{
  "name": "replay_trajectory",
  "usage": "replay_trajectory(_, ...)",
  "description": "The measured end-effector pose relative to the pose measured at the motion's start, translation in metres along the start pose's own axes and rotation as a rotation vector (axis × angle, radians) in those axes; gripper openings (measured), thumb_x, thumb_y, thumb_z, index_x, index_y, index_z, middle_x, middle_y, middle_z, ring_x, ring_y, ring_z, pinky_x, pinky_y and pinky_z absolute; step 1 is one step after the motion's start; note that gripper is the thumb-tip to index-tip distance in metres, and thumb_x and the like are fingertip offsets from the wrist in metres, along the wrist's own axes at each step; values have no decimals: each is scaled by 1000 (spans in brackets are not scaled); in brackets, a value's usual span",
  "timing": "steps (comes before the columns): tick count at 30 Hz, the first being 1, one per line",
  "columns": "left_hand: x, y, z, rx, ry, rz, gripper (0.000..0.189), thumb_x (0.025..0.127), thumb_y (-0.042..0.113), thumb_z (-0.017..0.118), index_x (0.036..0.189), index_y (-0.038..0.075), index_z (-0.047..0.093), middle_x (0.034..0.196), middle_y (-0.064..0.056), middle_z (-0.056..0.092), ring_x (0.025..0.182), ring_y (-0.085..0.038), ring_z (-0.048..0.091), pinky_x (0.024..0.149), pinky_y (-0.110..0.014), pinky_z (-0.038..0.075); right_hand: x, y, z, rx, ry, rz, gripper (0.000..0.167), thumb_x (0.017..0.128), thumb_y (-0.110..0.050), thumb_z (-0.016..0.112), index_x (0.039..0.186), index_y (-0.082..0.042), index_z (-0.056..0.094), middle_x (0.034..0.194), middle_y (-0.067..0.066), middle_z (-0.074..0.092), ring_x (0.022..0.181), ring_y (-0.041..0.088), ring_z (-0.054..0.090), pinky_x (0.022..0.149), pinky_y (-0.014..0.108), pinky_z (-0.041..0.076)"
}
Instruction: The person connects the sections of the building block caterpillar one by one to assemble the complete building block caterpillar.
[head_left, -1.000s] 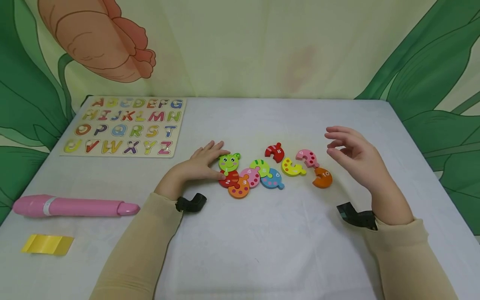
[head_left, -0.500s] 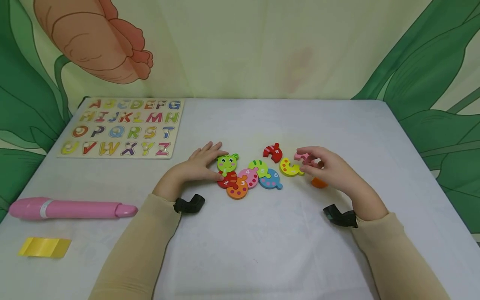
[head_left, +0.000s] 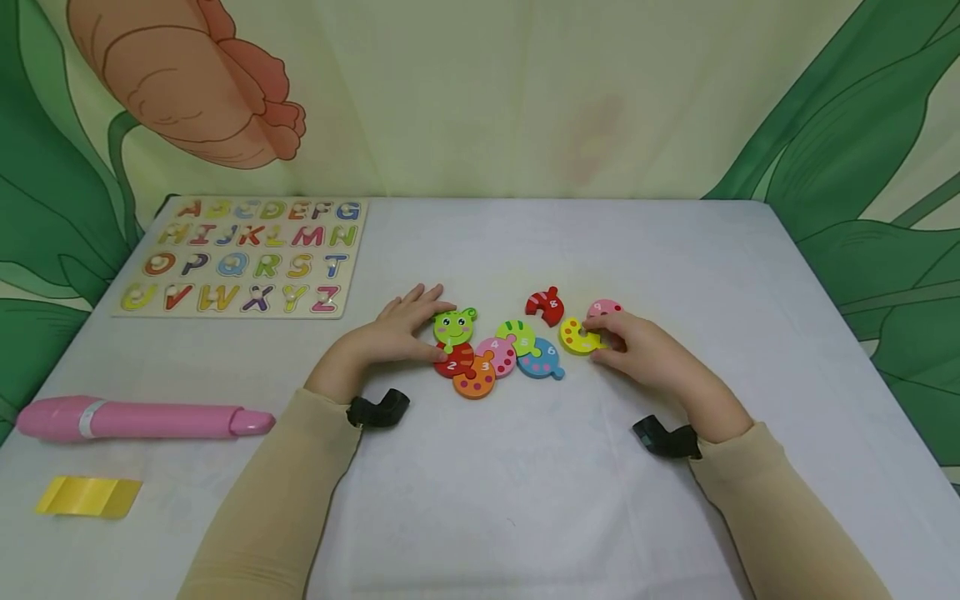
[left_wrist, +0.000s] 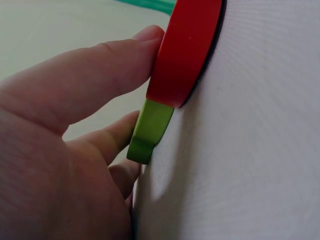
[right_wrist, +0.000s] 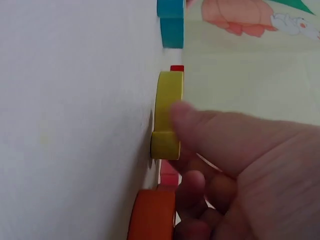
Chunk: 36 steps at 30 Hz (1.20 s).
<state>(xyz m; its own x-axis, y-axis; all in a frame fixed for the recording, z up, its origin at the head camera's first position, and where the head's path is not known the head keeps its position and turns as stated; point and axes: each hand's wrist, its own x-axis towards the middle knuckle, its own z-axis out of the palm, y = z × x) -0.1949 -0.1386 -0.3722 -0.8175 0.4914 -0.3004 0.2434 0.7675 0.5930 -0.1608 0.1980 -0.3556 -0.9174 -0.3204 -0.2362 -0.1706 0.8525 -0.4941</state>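
Note:
On the white table, a caterpillar puzzle starts with a green smiling head (head_left: 454, 327). A red piece 2 (head_left: 455, 364), orange 3 (head_left: 473, 383), pink 4 (head_left: 500, 357), green 5 (head_left: 513, 335) and blue 6 (head_left: 542, 362) follow, joined. My left hand (head_left: 397, 331) rests with extended fingers at the head, its thumb against the red piece's edge (left_wrist: 185, 55). My right hand (head_left: 648, 354) pinches the knob end of a yellow puzzle piece (head_left: 573, 337) between thumb and fingers. In the right wrist view the thumb lies on the yellow piece's side (right_wrist: 169, 107).
A red piece 8 (head_left: 547, 307) lies behind the yellow one. A pink piece (head_left: 603, 307) shows past my right fingers, an orange piece (right_wrist: 152, 215) beside them. At left are an alphabet board (head_left: 238, 258), a pink pen-shaped toy (head_left: 150, 418) and a yellow strip (head_left: 88, 497).
My right hand has come down and leftward from above the right side, past the pink and orange pieces, onto the yellow piece. My left hand has stayed at the puzzle's head.

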Motion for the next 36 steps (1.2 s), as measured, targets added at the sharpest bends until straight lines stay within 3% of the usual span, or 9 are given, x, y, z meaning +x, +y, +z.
replay_trajectory(6, -1, 0, -1, -3, 5, 1, 72, 76, 33, 65, 139, 20, 35, 154, -2, 7, 142, -25, -6, 114, -49, -3, 1, 0, 1, 15, 34, -4, 33, 85, -14, 61, 117, -10, 57, 94, 9, 53, 89, 23, 46, 75, 33, 44)
replay_trajectory(9, -1, 0, 0, -6, 4, 2, 72, 76, 34, 65, 139, 20, 35, 154, -2, 7, 142, -24, -6, 114, -48, -3, 0, 0, 0, 80, 42, -4, 32, 86, -13, 60, 117, -10, 55, 107, 11, 54, 100, 26, 48, 88, 41, 47)
replay_trajectory(13, 0, 1, 1, -7, 0, -1, 72, 76, 35, 65, 139, 21, 35, 154, -1, 7, 142, -24, -7, 114, -48, -3, -1, 1, -1, 180, 51, -38, 31, 86, -8, 58, 116, -10, 54, 128, 12, 48, 116, 30, 46, 99, 47, 40)
replay_trajectory(21, 0, 1, 1, -3, -2, -4, 72, 76, 34, 65, 140, 20, 35, 154, -2, 7, 142, -24, -6, 114, -47, -4, -1, 2, -2, 283, 46, -139, 30, 86, -6, 58, 116, -8, 55, 122, 10, 48, 113, 27, 48, 98, 45, 41)
replay_trajectory(28, -1, 2, 0, -1, 2, -6, 72, 76, 34, 66, 139, 21, 35, 154, -2, 8, 142, -24, -6, 114, -48, -3, -3, 2, -2, 300, -39, -106, 31, 89, -15, 56, 120, -13, 57, 125, 9, 50, 116, 25, 44, 87, 26, 50)
replay_trajectory(36, 0, 1, 1, -3, 3, -4, 72, 76, 34, 66, 139, 21, 35, 154, -2, 8, 142, -24, -6, 114, -48, -3, -4, 4, -2, 265, -113, -207, 23, 90, -10, 54, 110, -10, 65, 115, 7, 63, 109, 23, 54, 84, 14, 45)
